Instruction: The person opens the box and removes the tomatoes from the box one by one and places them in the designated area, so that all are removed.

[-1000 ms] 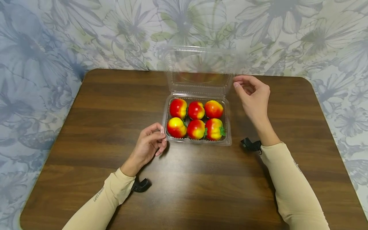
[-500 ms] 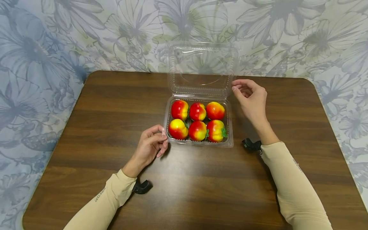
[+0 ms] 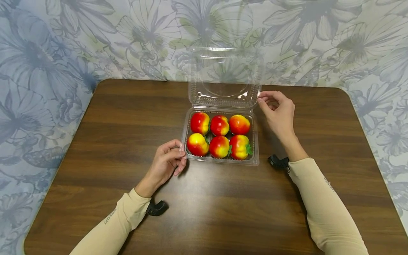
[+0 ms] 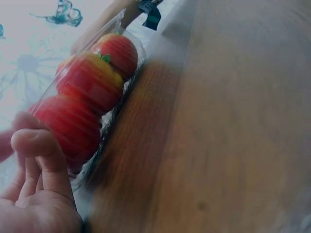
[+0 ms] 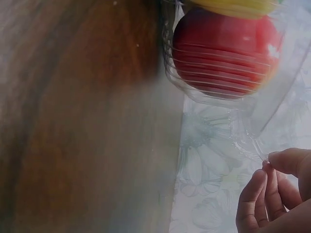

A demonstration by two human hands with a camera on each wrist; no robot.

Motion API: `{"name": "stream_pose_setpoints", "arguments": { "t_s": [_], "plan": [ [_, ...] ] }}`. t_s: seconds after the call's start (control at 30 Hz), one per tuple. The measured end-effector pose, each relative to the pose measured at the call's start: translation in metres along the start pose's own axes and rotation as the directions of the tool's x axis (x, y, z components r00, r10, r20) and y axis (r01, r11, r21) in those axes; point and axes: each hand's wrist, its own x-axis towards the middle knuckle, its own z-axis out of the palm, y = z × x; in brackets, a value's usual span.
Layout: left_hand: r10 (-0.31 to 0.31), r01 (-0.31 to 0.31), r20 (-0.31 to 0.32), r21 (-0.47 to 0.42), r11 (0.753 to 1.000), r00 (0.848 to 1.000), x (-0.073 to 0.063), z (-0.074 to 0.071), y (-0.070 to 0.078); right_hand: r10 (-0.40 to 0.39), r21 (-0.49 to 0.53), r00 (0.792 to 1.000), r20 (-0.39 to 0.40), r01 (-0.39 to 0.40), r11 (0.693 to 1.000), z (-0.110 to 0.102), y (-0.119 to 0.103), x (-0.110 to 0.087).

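In the head view I have a floral wall [image 3: 204, 24] behind a brown table [image 3: 127, 117]. The clear box [image 3: 223, 162] sits on the table, a little right of centre in the view, between the two hands. Its long axis runs left to right, with the right end slightly nearer the person. The lid [image 3: 224, 78] stands raised from the hinge [image 3: 223, 107] on the far long side, leaning toward the wall; the filled side faces up. I read the right hand [image 3: 280, 113] as pinching the right edge of the lid between thumb and forefinger. The left hand [image 3: 167, 157] pinches the near left corner of the box rim. Six red-and-yellow fruits [image 3: 219, 147] lie in the box, two rows of three, parallel to the long axis. A green leaf [image 3: 248, 149] on the near right fruit points right.
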Motion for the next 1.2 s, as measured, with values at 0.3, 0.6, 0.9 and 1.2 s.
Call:
{"name": "stream_pose_setpoints", "arguments": {
  "t_s": [0.3, 0.6, 0.9, 1.2],
  "plan": [
    [0.001, -0.002, 0.032, 0.040, 0.999, 0.999, -0.002, 0.000, 0.000, 0.029, -0.047, 1.000, 0.007, -0.029, 0.998, 0.002, 0.014, 0.001],
    [-0.005, 0.003, 0.054, 0.052, 0.999, 0.999, 0.000, -0.001, 0.000, 0.049, 0.080, 0.998, 0.043, -0.052, 0.995, 0.001, 0.018, 0.004],
    [0.003, -0.007, 0.064, 0.058, 0.998, 0.998, -0.002, -0.001, -0.002, 0.069, 0.251, 0.992, 0.106, -0.094, 0.964, 0.003, 0.037, 0.006],
    [0.006, -0.009, 0.047, 0.074, 0.997, 0.999, -0.002, 0.001, -0.001, 0.080, 0.222, 0.991, 0.105, -0.102, 0.970, 0.005, 0.049, 0.010]
  ]
}}
